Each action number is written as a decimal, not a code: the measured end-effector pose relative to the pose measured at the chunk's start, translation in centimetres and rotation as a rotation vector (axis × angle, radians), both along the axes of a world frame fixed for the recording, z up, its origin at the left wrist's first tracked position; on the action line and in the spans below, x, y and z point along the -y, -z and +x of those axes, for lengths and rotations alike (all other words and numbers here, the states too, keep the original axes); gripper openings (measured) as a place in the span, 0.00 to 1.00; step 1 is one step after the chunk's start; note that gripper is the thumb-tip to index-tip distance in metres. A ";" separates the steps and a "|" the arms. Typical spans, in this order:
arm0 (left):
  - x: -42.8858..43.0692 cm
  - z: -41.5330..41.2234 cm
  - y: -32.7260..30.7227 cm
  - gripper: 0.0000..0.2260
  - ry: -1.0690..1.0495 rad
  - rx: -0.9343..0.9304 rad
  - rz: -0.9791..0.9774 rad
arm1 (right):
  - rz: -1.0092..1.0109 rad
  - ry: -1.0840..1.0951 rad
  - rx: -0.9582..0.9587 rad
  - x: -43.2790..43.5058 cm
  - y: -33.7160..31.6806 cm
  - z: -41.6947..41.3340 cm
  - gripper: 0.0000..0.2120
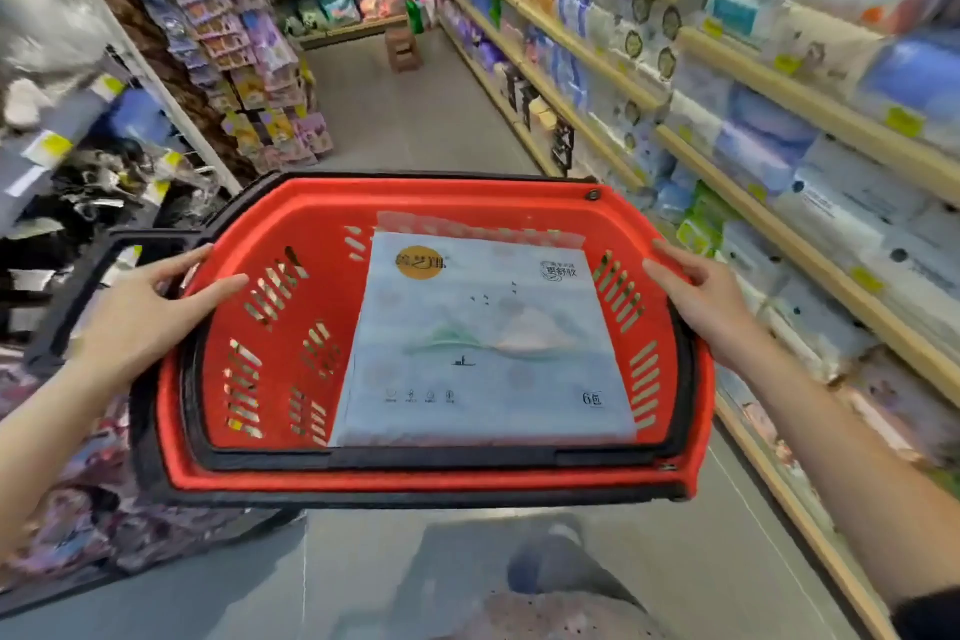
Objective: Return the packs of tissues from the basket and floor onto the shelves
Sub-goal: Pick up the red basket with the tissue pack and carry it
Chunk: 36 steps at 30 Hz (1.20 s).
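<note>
Fingers [218,283] of left hand [140,317] curled over one side rim of red basket [415,476]; fingers [667,270] of right hand [711,301] wrapped round the opposite rim, both closed on the plastic, holding it up above the aisle floor [415,120]. Beyond the right fingers, close by: long shelves [810,104] stacked with pale tissue packs. Beyond the left fingers: hanging racks, blurred. Between the two sets of fingers, lying flat in the basket nearer the right side: one pack of tissues [483,343], blue-white wrap with a mountain print and an orange disc. Any packs on the floor not in sight from here.

Step in hand, by the look of it: carrying the basket to the shelves, nothing lifted out yet. Next move likely calls for setting the basket down or freeing one hand, then gripping the pack by an edge and finding a gap among matching packs to the right.
</note>
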<state>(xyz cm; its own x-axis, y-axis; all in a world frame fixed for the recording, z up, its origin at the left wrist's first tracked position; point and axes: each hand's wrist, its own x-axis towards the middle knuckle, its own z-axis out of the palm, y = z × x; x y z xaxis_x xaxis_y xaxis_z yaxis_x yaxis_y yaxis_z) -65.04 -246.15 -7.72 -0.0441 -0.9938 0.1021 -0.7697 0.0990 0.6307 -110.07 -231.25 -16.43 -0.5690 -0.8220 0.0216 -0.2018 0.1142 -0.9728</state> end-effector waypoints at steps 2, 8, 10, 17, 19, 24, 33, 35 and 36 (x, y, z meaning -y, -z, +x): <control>4.4 -2.1 0.7 0.28 0.035 -0.001 0.006 | 0.020 0.040 0.004 2.3 0.9 -1.5 0.21; 15.3 -9.9 2.6 0.28 0.194 -0.035 0.095 | 0.064 0.151 -0.005 8.2 3.3 -6.6 0.23; 18.1 -13.2 2.9 0.21 0.242 -0.032 0.116 | 0.074 0.191 0.003 9.5 3.6 -8.2 0.23; 28.0 -23.8 3.7 0.21 0.430 -0.002 0.135 | 0.097 0.380 0.028 11.6 4.0 -13.2 0.24; 30.8 -26.9 4.3 0.23 0.506 -0.001 0.152 | 0.122 0.429 0.053 11.8 4.1 -14.0 0.25; 38.1 -35.0 7.4 0.31 0.652 0.050 0.243 | 0.165 0.612 0.069 12.3 5.5 -14.6 0.26; 49.5 -48.9 13.3 0.30 1.037 0.123 0.430 | 0.194 1.021 0.198 17.9 10.0 -10.5 0.27; 51.6 -51.3 14.5 0.29 1.157 0.172 0.420 | 0.197 1.102 0.238 19.9 11.3 -8.9 0.27; 52.6 -52.5 15.1 0.29 1.194 0.193 0.423 | 0.203 1.138 0.262 20.8 11.8 -8.2 0.27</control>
<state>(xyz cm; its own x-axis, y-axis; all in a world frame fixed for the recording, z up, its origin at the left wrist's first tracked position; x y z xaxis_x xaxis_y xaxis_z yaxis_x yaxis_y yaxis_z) -117.50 -298.75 -22.87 -0.9053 -0.2809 -0.3186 -0.4247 0.6083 0.6706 -118.26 -252.04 -28.23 -0.9430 0.1845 -0.2771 0.3183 0.2562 -0.9127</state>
